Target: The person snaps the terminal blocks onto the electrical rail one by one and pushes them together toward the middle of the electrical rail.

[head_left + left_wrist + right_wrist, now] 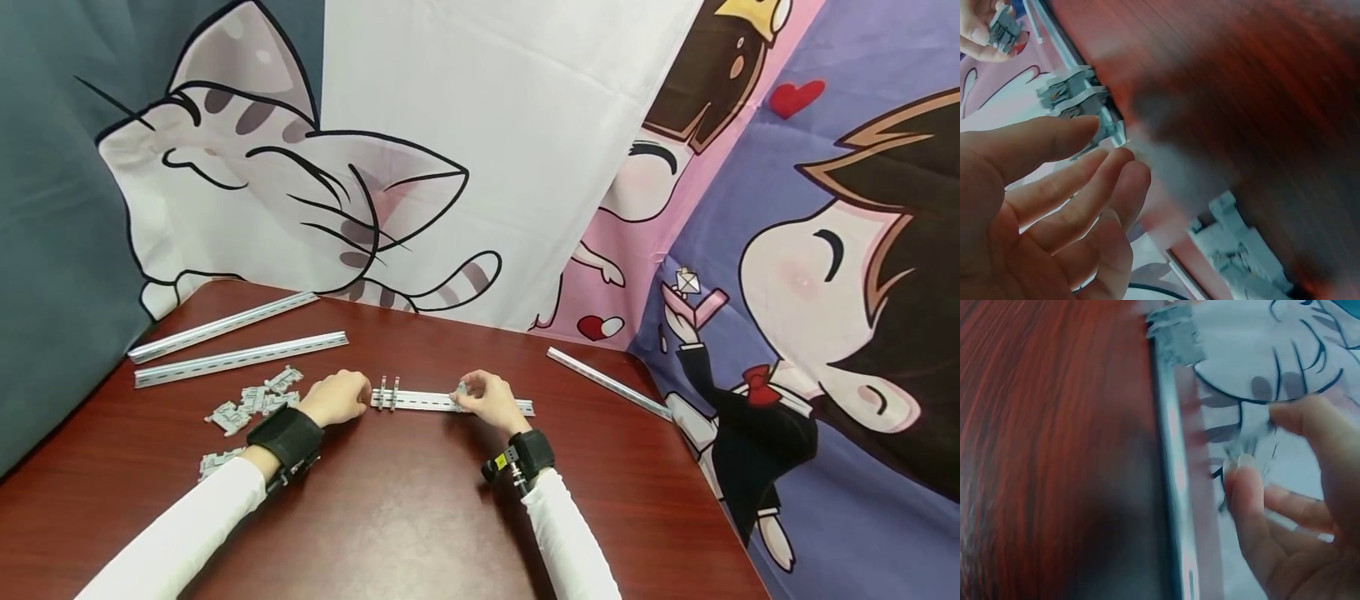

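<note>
Grey connector block (1004, 32), small and blurred in the right wrist view, is held between the thumb and fingers of the right hand (490, 402), which is closed in a pinch; the block is held up just clear of the slotted rail (426, 402), over its right half as the head view shows it. This rail lies crosswise on the reddish-brown table (397, 525), and two mounted blocks (395, 393) stand upright on it, side by side near its left end. The left hand (337, 398) is at that same end, its fingers loosely bent and partly spread, with nothing to be seen in its grasp; whether a fingertip touches the rail, I cannot tell. To the left of that hand lie loose blocks (228, 417) of the same grey kind, some of them together in a cluster and others nearer the person, partly hidden by the left forearm. Behind them two longer rails (240, 360) lie slantwise, near each other, while another rail (609, 383) lies at the table's right edge. Each wrist wears a black band (287, 435) below a white sleeve (573, 533), and a printed cloth (480, 100) with cartoon figures hangs behind the table
</note>
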`<state>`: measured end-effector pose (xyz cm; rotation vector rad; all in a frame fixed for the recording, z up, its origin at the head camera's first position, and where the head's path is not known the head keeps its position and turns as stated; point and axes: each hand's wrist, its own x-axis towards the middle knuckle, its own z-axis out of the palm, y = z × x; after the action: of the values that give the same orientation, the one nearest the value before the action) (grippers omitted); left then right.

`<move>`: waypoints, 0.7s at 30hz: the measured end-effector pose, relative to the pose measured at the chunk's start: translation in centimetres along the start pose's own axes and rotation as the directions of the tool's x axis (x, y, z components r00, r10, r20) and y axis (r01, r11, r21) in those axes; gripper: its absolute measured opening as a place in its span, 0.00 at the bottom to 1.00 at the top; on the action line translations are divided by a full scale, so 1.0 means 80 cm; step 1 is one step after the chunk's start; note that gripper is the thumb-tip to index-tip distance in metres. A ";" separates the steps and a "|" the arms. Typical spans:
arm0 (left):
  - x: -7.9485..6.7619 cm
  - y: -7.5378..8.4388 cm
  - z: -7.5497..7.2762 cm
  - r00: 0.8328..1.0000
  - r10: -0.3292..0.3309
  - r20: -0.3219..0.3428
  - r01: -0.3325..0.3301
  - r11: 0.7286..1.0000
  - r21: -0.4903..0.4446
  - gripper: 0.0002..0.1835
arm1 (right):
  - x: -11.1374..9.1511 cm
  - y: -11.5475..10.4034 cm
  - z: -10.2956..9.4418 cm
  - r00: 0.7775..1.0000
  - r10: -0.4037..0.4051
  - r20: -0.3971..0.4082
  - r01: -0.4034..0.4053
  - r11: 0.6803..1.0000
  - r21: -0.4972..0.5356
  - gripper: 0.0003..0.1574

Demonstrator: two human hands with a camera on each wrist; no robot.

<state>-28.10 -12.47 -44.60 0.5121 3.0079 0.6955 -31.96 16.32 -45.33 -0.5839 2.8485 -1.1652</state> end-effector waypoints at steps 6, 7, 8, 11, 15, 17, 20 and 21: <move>0.016 0.001 0.009 1.000 0.008 0.006 -0.008 1.000 0.016 0.24 | 0.006 0.013 0.005 0.998 -0.037 0.049 0.038 0.999 -0.024 0.24; 0.018 0.001 0.010 1.000 0.010 0.012 -0.010 1.000 0.014 0.24 | 0.006 0.016 0.004 0.998 -0.041 0.055 0.043 0.999 -0.029 0.25; 0.020 0.001 0.011 1.000 0.016 0.013 -0.017 1.000 0.013 0.24 | 0.005 0.018 0.003 0.997 -0.038 0.062 0.040 0.999 -0.033 0.26; 0.023 0.000 0.013 1.000 0.010 0.028 -0.010 1.000 0.003 0.24 | 0.005 0.025 -0.002 0.996 -0.028 0.083 0.031 0.999 -0.038 0.28; 0.027 -0.003 0.013 0.999 0.000 0.044 0.000 1.000 -0.002 0.23 | 0.005 0.031 -0.010 0.994 -0.014 0.113 0.022 0.998 -0.067 0.26; 0.030 -0.005 0.012 0.999 0.001 0.046 -0.001 1.000 -0.002 0.22 | 0.006 0.032 -0.013 0.993 -0.010 0.120 0.022 0.996 -0.092 0.23; 0.036 -0.007 0.010 0.999 0.004 0.040 -0.004 1.000 0.005 0.21 | 0.011 0.030 -0.017 0.993 -0.015 0.115 0.032 0.988 -0.148 0.17; 0.038 -0.007 0.009 0.999 0.007 0.037 -0.007 1.000 0.011 0.20 | 0.012 0.028 -0.019 0.994 -0.020 0.110 0.039 0.985 -0.170 0.16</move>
<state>-31.10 -11.66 -45.28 0.5300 2.9789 0.6630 -33.87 18.45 -45.65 -0.6754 2.8747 -0.8679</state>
